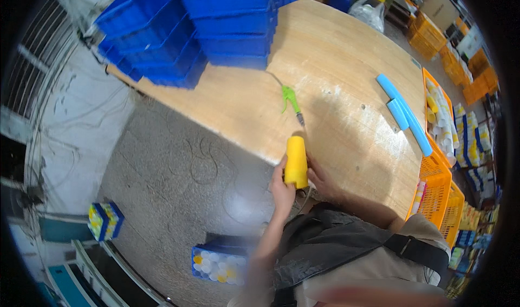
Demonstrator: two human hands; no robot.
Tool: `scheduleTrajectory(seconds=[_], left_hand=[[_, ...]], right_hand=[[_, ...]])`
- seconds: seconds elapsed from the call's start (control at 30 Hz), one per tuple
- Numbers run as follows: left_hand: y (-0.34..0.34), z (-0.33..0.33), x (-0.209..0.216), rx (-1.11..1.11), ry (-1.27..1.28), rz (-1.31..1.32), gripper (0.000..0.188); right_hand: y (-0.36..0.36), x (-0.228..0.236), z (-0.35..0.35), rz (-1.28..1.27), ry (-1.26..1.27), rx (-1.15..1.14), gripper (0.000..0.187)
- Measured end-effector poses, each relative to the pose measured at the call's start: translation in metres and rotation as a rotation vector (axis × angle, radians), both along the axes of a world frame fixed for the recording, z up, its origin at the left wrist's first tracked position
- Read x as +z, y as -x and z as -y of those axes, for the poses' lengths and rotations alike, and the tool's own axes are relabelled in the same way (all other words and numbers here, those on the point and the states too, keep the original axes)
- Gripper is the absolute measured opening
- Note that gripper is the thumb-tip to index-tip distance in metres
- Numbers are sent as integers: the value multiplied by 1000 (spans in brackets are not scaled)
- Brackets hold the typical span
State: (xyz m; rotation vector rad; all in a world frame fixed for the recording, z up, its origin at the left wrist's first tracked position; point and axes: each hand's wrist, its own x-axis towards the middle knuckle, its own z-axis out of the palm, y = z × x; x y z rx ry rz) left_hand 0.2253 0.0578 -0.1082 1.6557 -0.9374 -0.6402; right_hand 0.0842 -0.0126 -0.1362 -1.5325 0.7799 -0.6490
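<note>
A yellow plastic cylinder (pixel 296 162), slightly wider at its lower end, is held upright in the picture at the table's near edge. My left hand (pixel 281 186) is closed round its left side. From the right, my right hand (pixel 320 178) curls against the cylinder, its fingertips partly hidden behind it. Just beyond, a green air blow gun (pixel 290 98) lies on the wooden table (pixel 346 63), nozzle toward me, with its hose running back to the blue bins.
Stacked blue bins (pixel 233 25) stand at the table's far left. Light-blue tubes (pixel 403 112) lie at the right. Orange crates (pixel 433 190) with rolled pieces line the right edge. On the floor at lower left sits a blue crate (pixel 201 277) of white and yellow cylinders.
</note>
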Motion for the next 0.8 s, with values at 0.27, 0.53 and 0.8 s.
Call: scheduleTrajectory(seconds=[0.27, 0.53, 0.8], left_hand=[[52, 141, -130, -253, -19, -58, 36], [-11, 148, -143, -599, 8, -96, 36], [-71, 157, -101, -901, -152, -25, 44]], right_hand=[[-56, 119, 229, -133, 766, -195, 41], [-256, 251, 370, -260, 1773, -298, 51], [-300, 295, 443, -863, 1631, -383, 52]])
